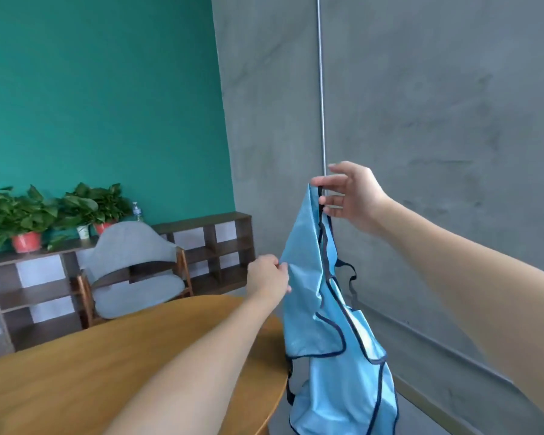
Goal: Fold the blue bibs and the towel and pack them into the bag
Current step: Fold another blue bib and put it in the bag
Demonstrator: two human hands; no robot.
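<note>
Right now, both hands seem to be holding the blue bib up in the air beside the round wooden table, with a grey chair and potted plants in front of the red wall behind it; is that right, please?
Nearly. The wall behind the grey chair and potted plants is teal green, not red, as the head view shows. The rest holds: the left hand and right hand hold the blue bib up beside the round wooden table.

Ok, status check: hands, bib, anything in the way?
Right hand pinches blue bib at its top. Left hand grips its side edge. Bib hangs unfolded beside the round table. Nothing blocking; bag and towel not in view.
</note>
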